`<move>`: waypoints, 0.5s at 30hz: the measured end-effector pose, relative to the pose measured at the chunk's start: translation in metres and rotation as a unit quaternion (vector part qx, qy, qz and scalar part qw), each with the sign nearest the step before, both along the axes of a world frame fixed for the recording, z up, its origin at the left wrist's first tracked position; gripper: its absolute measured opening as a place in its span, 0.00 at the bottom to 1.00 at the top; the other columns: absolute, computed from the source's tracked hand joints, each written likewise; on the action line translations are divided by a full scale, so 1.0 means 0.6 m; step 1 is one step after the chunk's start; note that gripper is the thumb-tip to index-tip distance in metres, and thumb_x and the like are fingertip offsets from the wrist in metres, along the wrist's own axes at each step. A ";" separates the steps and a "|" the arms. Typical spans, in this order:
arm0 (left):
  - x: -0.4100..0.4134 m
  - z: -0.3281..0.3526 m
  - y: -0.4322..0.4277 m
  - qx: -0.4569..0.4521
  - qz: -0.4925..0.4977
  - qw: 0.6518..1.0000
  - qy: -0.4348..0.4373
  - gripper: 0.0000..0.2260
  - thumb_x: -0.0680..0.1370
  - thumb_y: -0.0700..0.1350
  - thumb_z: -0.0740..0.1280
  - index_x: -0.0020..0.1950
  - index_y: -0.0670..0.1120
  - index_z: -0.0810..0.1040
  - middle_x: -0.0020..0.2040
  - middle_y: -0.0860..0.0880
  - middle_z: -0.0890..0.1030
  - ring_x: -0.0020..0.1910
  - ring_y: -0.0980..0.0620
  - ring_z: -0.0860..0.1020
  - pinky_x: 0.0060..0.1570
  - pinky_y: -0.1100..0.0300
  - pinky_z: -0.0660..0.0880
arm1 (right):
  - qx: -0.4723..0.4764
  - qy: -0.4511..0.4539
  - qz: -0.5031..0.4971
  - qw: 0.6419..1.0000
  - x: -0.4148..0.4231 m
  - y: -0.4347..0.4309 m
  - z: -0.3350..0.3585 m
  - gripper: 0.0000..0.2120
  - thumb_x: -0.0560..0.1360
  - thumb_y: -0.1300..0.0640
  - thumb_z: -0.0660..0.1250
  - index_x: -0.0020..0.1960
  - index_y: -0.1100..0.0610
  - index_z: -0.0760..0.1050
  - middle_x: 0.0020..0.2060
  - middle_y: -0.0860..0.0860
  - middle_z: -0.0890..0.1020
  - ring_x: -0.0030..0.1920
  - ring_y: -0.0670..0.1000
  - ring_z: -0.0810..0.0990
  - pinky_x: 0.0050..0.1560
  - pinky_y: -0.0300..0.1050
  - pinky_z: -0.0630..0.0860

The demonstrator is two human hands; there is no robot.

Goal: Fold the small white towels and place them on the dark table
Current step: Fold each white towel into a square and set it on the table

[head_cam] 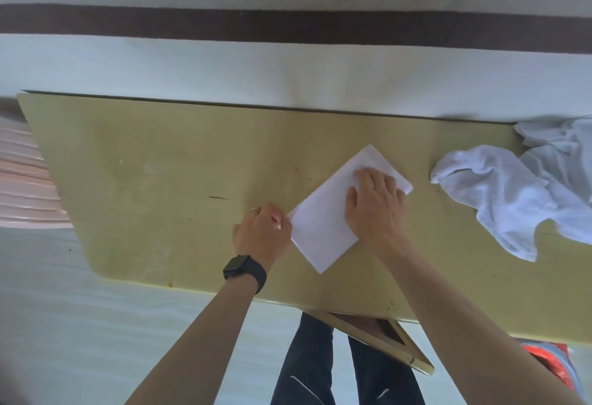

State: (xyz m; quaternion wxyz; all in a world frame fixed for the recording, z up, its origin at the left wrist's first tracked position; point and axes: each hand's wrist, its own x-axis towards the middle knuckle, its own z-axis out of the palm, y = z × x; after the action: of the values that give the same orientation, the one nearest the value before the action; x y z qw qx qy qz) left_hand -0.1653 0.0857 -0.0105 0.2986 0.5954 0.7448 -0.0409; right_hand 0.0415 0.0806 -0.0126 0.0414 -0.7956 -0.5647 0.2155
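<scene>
Olive table (160, 164), pale wall (224, 68), brown stripe (288, 24) — right hand (376, 204) fingers (368, 177) flat on folded towel (320, 234); left hand (261, 234) fingers (277, 217) pinch corner.

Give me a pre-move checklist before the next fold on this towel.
1. Folded white towel lies flat on the yellowish table: ok.
2. Right hand presses flat on the towel's far half: ok.
3. Left hand pinches the towel's left corner, fingers curled at the edge: ok.
4. Layer edges line up: cannot tell, the lower layers are hidden.
5. Unfolded towel pile sits apart to the right, clear of the fold: ok.
6. Dark table ready for placing: cannot tell, no dark table is in view.
</scene>
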 end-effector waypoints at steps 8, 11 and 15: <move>0.032 0.001 -0.106 0.051 -0.137 0.984 0.098 0.13 0.77 0.57 0.59 0.45 0.51 0.78 0.43 0.52 0.82 0.45 0.47 0.77 0.47 0.52 0.70 | 0.116 0.048 0.157 0.980 -0.009 -0.040 -0.002 0.16 0.77 0.57 0.61 0.64 0.55 0.75 0.62 0.51 0.78 0.66 0.54 0.73 0.64 0.53 0.70; 0.012 -0.023 -0.121 0.230 -0.256 0.938 0.035 0.13 0.75 0.53 0.64 0.52 0.46 0.79 0.51 0.47 0.82 0.51 0.44 0.78 0.49 0.51 0.74 | 0.131 0.048 0.141 0.980 0.002 -0.147 -0.003 0.12 0.76 0.54 0.64 0.58 0.54 0.78 0.57 0.50 0.79 0.59 0.54 0.76 0.56 0.51 0.73; -0.019 -0.048 -0.138 0.245 -0.444 0.861 -0.040 0.23 0.76 0.56 0.66 0.66 0.44 0.77 0.69 0.46 0.75 0.67 0.44 0.72 0.66 0.44 0.69 | 0.085 0.030 0.167 0.982 0.004 -0.254 -0.017 0.25 0.75 0.46 0.68 0.68 0.57 0.74 0.68 0.51 0.74 0.70 0.54 0.71 0.68 0.50 0.66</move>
State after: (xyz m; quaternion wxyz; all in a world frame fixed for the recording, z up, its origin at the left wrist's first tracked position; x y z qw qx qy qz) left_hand -0.1764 0.0032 -0.0391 0.1227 0.9181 0.3750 0.0380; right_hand 0.0441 -0.0720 -0.0227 0.0895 -0.6764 -0.7048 0.1944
